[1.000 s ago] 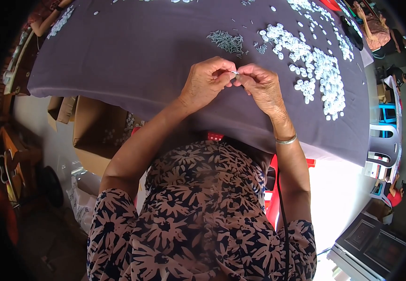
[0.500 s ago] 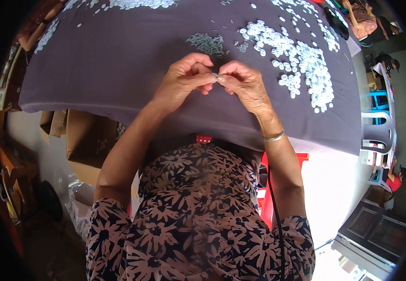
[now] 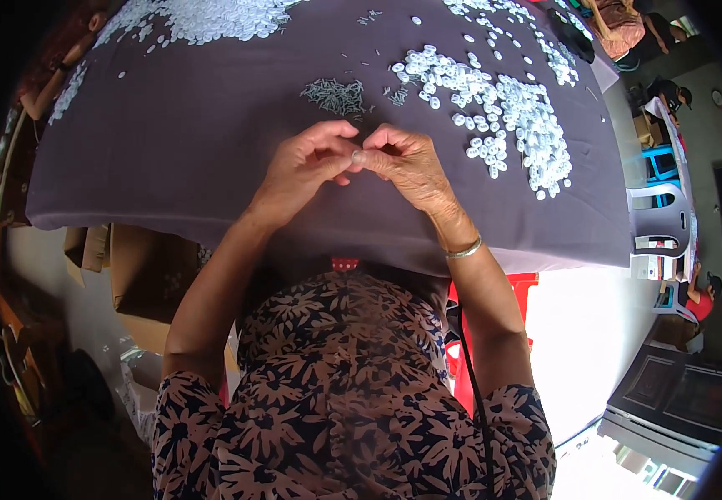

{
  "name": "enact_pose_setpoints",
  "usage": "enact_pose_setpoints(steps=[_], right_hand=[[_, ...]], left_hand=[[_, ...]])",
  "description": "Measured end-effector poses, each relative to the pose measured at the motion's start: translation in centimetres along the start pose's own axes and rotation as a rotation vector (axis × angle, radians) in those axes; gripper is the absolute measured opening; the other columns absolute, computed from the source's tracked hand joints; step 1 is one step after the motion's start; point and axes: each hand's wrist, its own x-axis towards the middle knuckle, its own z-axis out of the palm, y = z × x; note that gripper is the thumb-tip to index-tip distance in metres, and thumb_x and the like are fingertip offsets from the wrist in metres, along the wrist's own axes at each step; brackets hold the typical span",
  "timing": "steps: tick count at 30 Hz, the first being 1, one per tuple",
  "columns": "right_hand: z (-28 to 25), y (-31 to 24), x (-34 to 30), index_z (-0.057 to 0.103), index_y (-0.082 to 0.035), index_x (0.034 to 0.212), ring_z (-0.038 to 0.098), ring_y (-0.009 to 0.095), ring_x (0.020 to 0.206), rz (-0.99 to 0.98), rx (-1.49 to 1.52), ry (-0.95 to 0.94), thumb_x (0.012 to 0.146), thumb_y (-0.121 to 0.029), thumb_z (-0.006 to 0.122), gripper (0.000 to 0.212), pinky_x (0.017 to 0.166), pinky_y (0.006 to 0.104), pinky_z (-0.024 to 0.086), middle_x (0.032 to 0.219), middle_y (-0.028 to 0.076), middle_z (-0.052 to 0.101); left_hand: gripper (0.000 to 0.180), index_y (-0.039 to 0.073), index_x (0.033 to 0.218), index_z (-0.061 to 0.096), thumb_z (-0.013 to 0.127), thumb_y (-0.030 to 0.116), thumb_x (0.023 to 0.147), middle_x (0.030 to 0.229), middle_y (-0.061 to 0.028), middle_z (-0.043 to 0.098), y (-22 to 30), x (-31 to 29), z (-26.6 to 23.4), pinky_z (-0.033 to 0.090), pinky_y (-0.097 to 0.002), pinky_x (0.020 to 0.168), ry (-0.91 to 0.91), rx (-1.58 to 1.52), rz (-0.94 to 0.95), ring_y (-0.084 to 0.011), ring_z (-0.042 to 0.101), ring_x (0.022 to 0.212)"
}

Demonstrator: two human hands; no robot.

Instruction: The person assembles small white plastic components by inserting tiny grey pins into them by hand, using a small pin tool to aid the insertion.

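My left hand (image 3: 298, 171) and my right hand (image 3: 402, 167) meet above the cloth near the table's front edge. Their thumbs and fingertips press together around a tiny spot that looks pale, too small and covered to name. Both hands are closed in a pinch. Just beyond them lies a heap of small thin grey pins (image 3: 336, 97), perhaps nails, with a few strays beside it (image 3: 397, 97). To the right spreads a large pile of small rounded white plastic pieces (image 3: 532, 121), some showing dark holes.
A dark purple-grey cloth (image 3: 152, 150) covers the table. More white pieces (image 3: 211, 18) lie at the far left. An open cardboard box (image 3: 148, 275) stands below the left edge, a red stool (image 3: 523, 296) below the right. Other people sit around the table, one arm (image 3: 48, 83) at left.
The whole view has shifted, so table and piles sit lower and further left in the picture. Both hands keep the same pinch at about the same place beside the pin heap.
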Motion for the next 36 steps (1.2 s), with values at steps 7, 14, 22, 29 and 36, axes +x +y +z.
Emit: enact_pose_setpoints(steps=[7,14,22,29,36], right_hand=[[-0.3,-0.2,0.2,0.062,-0.003,0.075,0.055,0.005,0.063,0.039,-0.018,-0.094,0.080,-0.011,0.071,0.014,0.053,0.0192,0.042,0.071,0.001,0.062],[-0.5,0.2,0.2,0.063,-0.001,0.074,0.057,0.007,0.069,0.012,-0.068,-0.121,0.078,-0.010,0.074,0.014,0.059,0.0212,0.046,0.075,0.002,0.061],[-7.9,-2.5,0.6,0.066,-0.002,0.086,0.048,0.004,0.059,-0.039,-0.447,0.278,0.085,-0.009,0.064,0.008,0.052,0.0191,0.038,0.068,-0.005,0.057],[-15.7,-0.6,3.1,0.067,-0.001,0.085,0.052,0.008,0.060,-0.018,-1.014,0.335,0.077,-0.011,0.068,0.013,0.055,0.0243,0.042,0.066,0.001,0.061],[-14.7,-1.3,4.6,0.064,0.001,0.082,0.049,0.010,0.059,0.153,-1.080,0.157,0.076,-0.014,0.069,0.017,0.055,0.0274,0.041,0.064,0.003,0.059]], left_hand=[[0.027,0.000,0.112,0.054,0.060,0.003,0.086,0.085,-0.0061,0.065,-0.5,-0.1,-0.1,0.051,-0.0233,0.068,0.005,0.124,0.022,-0.0114,0.063,0.075],[0.026,0.001,0.110,0.055,0.062,0.002,0.085,0.081,-0.0048,0.064,-0.4,0.1,-0.2,0.050,-0.0223,0.066,-0.017,0.083,-0.013,-0.0088,0.061,0.073],[0.034,0.002,0.117,0.055,0.063,0.002,0.084,0.076,-0.0014,0.061,-0.3,-0.1,-0.5,0.048,-0.0205,0.064,0.098,0.101,-0.028,-0.0068,0.056,0.067],[0.036,0.003,0.118,0.052,0.062,0.001,0.083,0.076,-0.0005,0.060,-1.3,0.3,0.2,0.048,-0.0203,0.062,0.139,0.095,0.085,-0.0059,0.056,0.066],[0.038,0.005,0.120,0.051,0.062,0.002,0.084,0.076,-0.0001,0.059,-1.4,0.1,0.1,0.048,-0.0203,0.060,0.184,0.079,0.097,-0.0057,0.056,0.066]])
